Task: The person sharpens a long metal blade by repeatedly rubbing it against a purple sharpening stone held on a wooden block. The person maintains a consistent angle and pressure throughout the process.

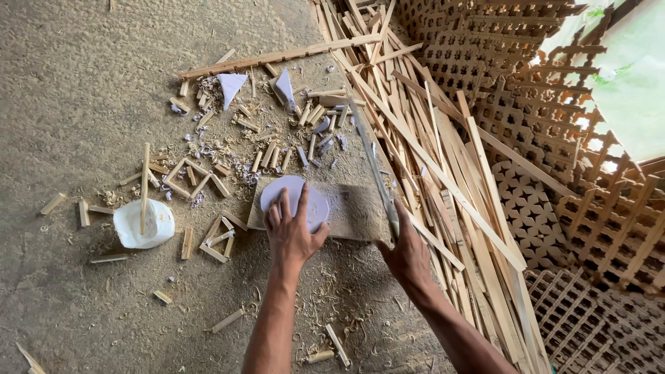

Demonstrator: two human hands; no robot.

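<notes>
Your hands at the board, w/ blade up.
Left hand (pixel 291 232) lies flat, fingers spread, on pale foam piece (pixel 294 199) atop wooden board (pixel 350 211); right hand (pixel 406 255) fist-grips long blade (pixel 372 166) (tip pointing away).

Two bare forearms entering from six o'clock, no sleeves, no gloves, no watch or rings visible, left hand (pixel 292 235), right hand (pixel 407 257), fingers uncovered

white cup w/ stick (pixel 143 223), wood strip pile (pixel 443 159), lattice panels (pixel 554 104), small offcuts (pixel 277 131) on dirt floor
</notes>
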